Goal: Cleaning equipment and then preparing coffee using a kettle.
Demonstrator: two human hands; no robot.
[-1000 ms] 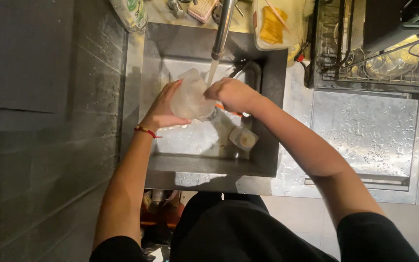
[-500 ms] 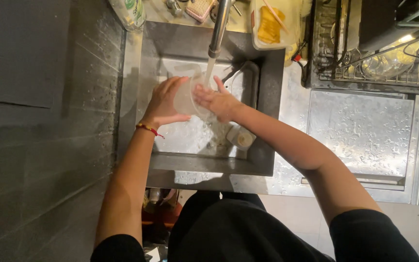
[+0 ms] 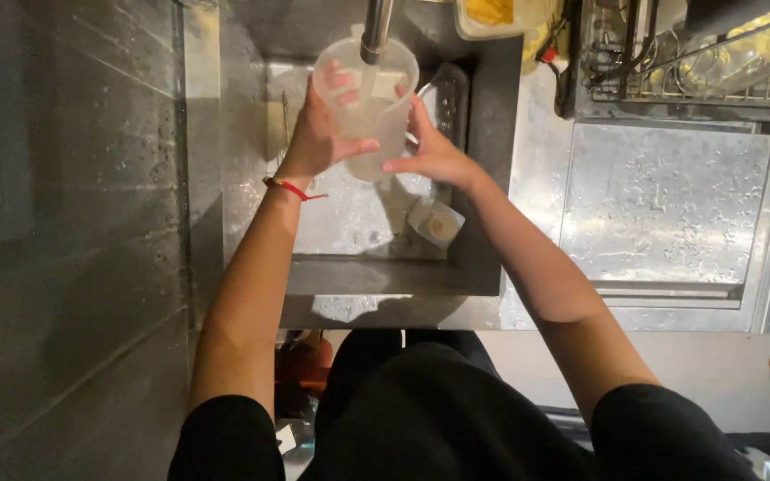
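Observation:
I hold a translucent plastic container (image 3: pixel 376 116) upright over the steel sink (image 3: pixel 385 267), right under the tap spout (image 3: pixel 376 31). My left hand (image 3: pixel 318 134) grips its left side, with a red string bracelet on that wrist. My right hand (image 3: pixel 434 151) presses against its right side, fingers curled on the wall. A small pale cup (image 3: pixel 438 223) lies in the sink basin below my right wrist. Whether water is running I cannot make out.
A wet steel drainboard (image 3: pixel 670 205) lies right of the sink. Behind it stands a wire dish rack (image 3: pixel 697 62) with glassware. A yellow sponge in a white tray (image 3: pixel 492 13) sits at the back. A dark tiled wall (image 3: pixel 64 223) is to the left.
The container has turned from tilted to mouth-up under the spout. My right hand has left its inside and now presses on its outer right side. The view has moved closer to the sink.

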